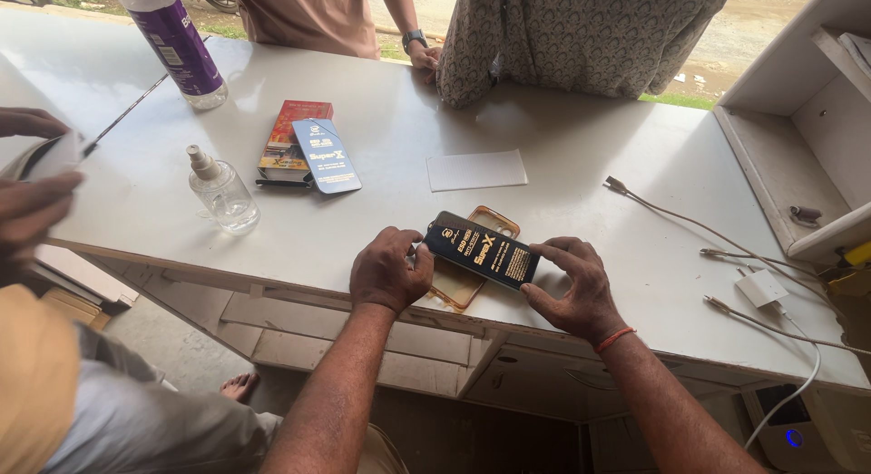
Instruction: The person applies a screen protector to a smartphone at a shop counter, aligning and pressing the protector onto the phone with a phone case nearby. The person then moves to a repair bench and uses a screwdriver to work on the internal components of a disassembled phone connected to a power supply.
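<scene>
Counter (581, 175), white. I log: black flat packet (481, 250) held at both ends, left hand (390, 270) curled closed on its left end, right hand (572, 288) pinching the right end with spread fingers. Packet lies across a clear phone case (463, 283). Spray bottle (222, 191), stacked packets (308, 147) well apart.

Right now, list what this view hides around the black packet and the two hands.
- Head view: transparent phone case, mostly covered by black packet.
- Left hand fingertips, curled under; grip unclear.
- White charger cable, cut off by the right edge.
- Spray bottle contents, too clear to judge.
</scene>
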`<state>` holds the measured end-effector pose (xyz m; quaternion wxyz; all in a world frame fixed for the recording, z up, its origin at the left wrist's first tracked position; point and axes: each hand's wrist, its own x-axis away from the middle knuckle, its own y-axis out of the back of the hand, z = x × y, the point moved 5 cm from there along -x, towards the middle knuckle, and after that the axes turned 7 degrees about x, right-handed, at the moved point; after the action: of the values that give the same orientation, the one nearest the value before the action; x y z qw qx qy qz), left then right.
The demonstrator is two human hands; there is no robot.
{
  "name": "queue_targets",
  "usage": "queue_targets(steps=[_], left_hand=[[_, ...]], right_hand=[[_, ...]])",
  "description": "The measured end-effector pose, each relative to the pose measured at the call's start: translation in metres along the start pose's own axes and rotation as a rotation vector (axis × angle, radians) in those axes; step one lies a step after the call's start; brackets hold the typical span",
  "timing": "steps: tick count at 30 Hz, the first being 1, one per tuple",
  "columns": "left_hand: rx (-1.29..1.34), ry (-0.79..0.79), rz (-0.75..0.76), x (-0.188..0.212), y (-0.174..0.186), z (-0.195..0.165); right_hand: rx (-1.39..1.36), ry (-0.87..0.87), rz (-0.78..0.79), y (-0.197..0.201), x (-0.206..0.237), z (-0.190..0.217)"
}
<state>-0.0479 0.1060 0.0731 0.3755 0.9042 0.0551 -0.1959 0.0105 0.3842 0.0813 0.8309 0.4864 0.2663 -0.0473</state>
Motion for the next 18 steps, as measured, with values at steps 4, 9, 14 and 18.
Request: queue_targets(steps=[4, 9, 14, 18], left_hand=[[0.037, 0.038, -0.002, -0.0017, -0.0005, 0.0025], [0.014, 0.035, -0.008, -0.0033, -0.0019, 0.0028], [0.023, 0.022, -0.016, -0.0032, -0.0026, 0.0026], [0.023, 0.018, -0.014, -0.0022, -0.0028, 0.001]], right_hand=[[0.003, 0.02, -0.014, 0.0008, -0.0007, 0.0029], [0.006, 0.018, -0.011, 0.0033, -0.002, 0.0055], [-0.01, 0.003, -0.015, 0.0055, -0.0026, 0.0057], [-0.015, 0.003, -0.012, 0.0062, -0.0021, 0.0047]])
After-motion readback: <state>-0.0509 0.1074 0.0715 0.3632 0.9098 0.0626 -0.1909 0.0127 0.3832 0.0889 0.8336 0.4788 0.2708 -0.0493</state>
